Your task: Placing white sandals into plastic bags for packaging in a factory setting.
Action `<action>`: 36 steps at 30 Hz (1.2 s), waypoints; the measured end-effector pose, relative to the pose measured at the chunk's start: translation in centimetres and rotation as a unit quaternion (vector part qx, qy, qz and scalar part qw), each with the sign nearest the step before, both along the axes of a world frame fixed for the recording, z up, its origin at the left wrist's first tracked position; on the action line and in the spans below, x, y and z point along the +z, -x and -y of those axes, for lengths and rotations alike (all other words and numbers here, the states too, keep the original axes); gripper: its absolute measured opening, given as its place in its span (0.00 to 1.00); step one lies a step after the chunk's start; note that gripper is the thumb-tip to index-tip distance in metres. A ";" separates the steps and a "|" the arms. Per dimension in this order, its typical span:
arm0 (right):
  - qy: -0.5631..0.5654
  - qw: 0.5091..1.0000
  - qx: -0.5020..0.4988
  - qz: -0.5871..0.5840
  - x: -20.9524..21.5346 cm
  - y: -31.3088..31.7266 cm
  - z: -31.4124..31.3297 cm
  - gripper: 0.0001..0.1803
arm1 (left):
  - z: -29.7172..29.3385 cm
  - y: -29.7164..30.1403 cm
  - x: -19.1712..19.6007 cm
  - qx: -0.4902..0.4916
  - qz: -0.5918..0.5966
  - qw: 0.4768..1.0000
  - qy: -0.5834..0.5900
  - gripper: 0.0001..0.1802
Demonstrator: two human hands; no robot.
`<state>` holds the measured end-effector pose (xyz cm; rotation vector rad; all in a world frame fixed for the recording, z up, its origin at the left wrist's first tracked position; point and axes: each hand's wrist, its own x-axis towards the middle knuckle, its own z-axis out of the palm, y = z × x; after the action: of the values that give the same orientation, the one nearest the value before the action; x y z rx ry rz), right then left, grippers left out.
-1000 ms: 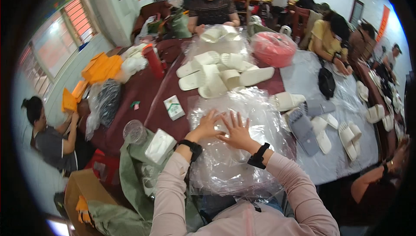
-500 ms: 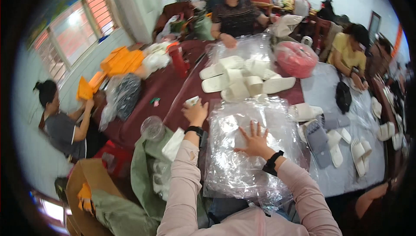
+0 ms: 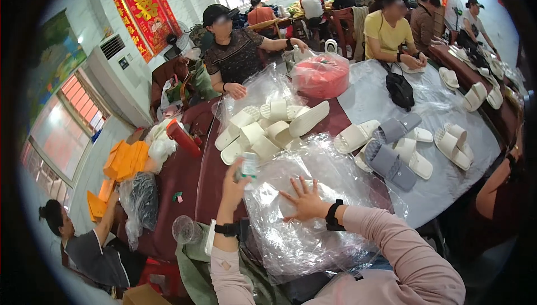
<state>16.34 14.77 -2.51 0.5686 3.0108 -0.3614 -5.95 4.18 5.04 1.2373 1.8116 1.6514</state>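
Observation:
My left hand (image 3: 233, 184) is raised over the table's left side and grips a small white and green box (image 3: 249, 165). My right hand (image 3: 302, 199) lies flat, fingers spread, on a pile of clear plastic bags (image 3: 313, 215) in front of me. A white slipper shows faintly under the plastic beneath that hand. Both wrists wear black bands. Just beyond the bags lies a heap of white slippers (image 3: 268, 128).
Grey slippers (image 3: 389, 162) and more white slippers (image 3: 453, 142) lie on the right of the plastic-covered table (image 3: 380, 92). A red bag (image 3: 321, 75) and a black bag (image 3: 401, 89) stand farther back. People sit around the table. A clear cup (image 3: 183, 228) stands at the left.
My left hand has left the plastic bags, taken up the small box from the table's left side and lifted it. My right hand has stayed on the bags. My head has tilted up.

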 end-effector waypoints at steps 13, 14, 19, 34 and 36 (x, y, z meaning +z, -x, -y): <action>0.025 0.988 0.091 -0.122 5.6 -3.9 2.2 0.35 | 0.4 -3.0 -4.8 0.110 -0.558 0.753 0.331 0.31; 0.038 0.986 0.135 -0.091 6.6 -6.3 2.0 0.35 | 0.4 -4.3 -4.1 0.067 -0.560 0.765 0.310 0.30; 0.033 0.982 0.134 -0.127 3.2 -18.0 2.7 0.30 | 7.2 -17.7 -0.7 0.013 -0.510 0.783 0.355 0.36; -0.088 0.984 -0.042 -0.146 -4.2 -20.1 1.7 0.40 | 11.5 -18.1 -11.3 0.076 -0.421 0.867 0.255 0.46; -0.092 0.984 -0.045 -0.144 -4.1 -19.3 1.0 0.40 | 11.1 -17.9 -11.3 0.079 -0.423 0.862 0.268 0.46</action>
<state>35.68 13.75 -6.57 0.7279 3.3289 -0.1842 11.91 -6.89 -6.26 1.6887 2.6746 0.5267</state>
